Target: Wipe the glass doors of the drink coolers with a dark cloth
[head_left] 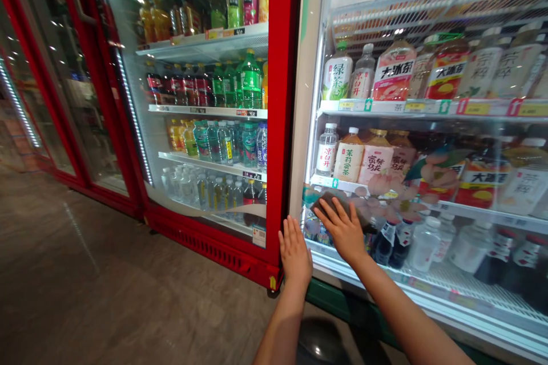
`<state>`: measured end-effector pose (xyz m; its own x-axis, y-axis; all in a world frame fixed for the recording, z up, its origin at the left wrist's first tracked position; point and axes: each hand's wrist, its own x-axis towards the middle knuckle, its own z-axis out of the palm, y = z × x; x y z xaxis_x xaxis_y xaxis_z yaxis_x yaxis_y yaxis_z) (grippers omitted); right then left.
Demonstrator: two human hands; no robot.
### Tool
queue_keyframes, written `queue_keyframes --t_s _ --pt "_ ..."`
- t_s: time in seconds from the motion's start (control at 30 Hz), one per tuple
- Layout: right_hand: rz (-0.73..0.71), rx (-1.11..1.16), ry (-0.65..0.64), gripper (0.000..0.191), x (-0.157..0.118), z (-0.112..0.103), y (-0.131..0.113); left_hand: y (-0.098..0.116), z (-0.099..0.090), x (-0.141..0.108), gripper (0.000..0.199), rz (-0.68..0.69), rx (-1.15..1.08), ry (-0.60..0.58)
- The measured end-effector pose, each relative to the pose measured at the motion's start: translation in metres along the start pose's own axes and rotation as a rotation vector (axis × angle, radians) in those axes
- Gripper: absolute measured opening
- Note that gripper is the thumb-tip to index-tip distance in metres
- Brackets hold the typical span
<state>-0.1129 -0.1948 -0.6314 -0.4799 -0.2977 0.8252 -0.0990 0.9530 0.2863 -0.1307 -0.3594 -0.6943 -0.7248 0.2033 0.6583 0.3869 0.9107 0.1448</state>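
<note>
Brown floor (85, 274) — left hand (296, 251) flat at one white frame (306, 85), right hand (345, 232) spread over one dark cloth (363, 218).

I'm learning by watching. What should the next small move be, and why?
Probably slide the dark cloth rightward across the glass door: the right hand lies flat over it near the left edge, with more glass beyond, while the left hand rests at the pale frame.

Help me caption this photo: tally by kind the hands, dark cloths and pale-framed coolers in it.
Hands (left hand, right hand): 2
Dark cloth: 1
Pale-framed cooler: 1
Total: 4
</note>
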Motion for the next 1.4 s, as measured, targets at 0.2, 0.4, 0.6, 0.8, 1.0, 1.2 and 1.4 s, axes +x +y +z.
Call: queue_keyframes --t_s 0.2,0.4,0.6,0.8,1.0,1.2,1.4 --pt "0.068 -0.008 0.015 0.062 0.011 0.001 -0.001 0.011 -0.002 0.007 0.101 0.024 -0.030 0.023" --pt "0.054 -0.026 -0.046 0.066 -0.061 -0.005 0.015 0.024 -0.004 0.009 0.100 0.095 -0.080 0.036" --pt "0.259 -0.098 -0.006 0.078 -0.077 -0.030 0.057 0.044 -0.010 0.017 0.100 0.161 -0.116 0.043" --pt "0.156 -0.081 -0.069 0.071 -0.074 -0.029 0.050 0.074 -0.013 0.023 0.103 0.231 -0.131 0.064" --pt "0.151 -0.109 0.006 0.072 -0.134 -0.036 0.084 0.100 -0.013 0.024 0.103 0.298 -0.171 0.053" --pt "0.292 -0.143 0.016 0.072 -0.095 -0.050 0.097 0.125 -0.012 0.027 0.104 0.305 -0.190 0.058" --pt "0.072 -0.125 -0.018 0.063 -0.137 -0.055 0.113 0.138 -0.006 0.026 0.102 0.363 -0.185 0.063"
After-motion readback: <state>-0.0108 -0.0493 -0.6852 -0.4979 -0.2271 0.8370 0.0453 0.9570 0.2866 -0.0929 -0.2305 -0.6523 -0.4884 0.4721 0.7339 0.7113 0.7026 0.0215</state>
